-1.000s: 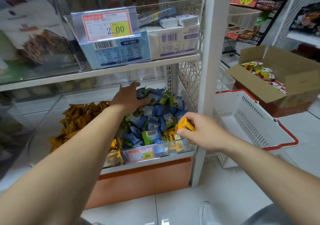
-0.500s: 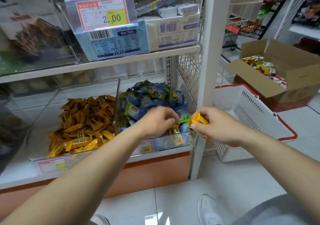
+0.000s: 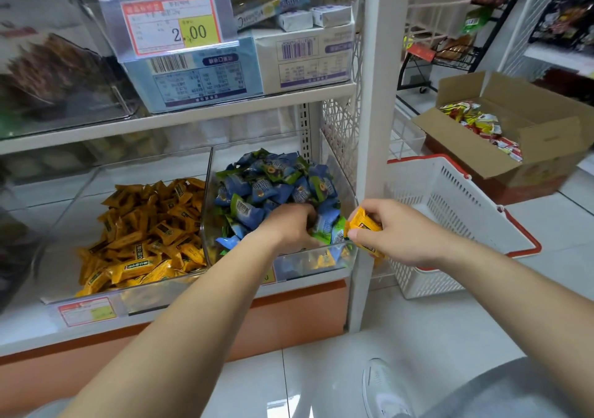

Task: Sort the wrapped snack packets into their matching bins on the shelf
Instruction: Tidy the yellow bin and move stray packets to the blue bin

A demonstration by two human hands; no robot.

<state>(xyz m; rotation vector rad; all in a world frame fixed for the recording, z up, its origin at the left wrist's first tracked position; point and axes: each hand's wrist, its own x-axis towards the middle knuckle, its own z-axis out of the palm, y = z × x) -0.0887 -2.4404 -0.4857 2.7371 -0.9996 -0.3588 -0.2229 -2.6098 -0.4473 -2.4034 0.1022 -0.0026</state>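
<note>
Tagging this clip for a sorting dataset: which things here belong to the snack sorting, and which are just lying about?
Job: right hand, pinching orange packets; left hand, down in the blue-green packet bin; orange packet bin.
Lying about: white basket; cardboard box; boxes on upper shelf; price tag.

1. The bare left forearm [image 3: 180, 331] reaches up from the lower left, with the wrist straight.
2. The left hand [image 3: 289, 224] lies palm down. Its fingers bend down out of sight among blue and green wrapped packets [image 3: 273, 183], and any grip is hidden.
3. The bare right forearm [image 3: 514, 292] comes in from the lower right, angled inward.
4. The right hand [image 3: 398, 234] pinches orange wrapped snack packets [image 3: 363, 223] between thumb and curled fingers. It is near the left hand but not touching it.
</note>
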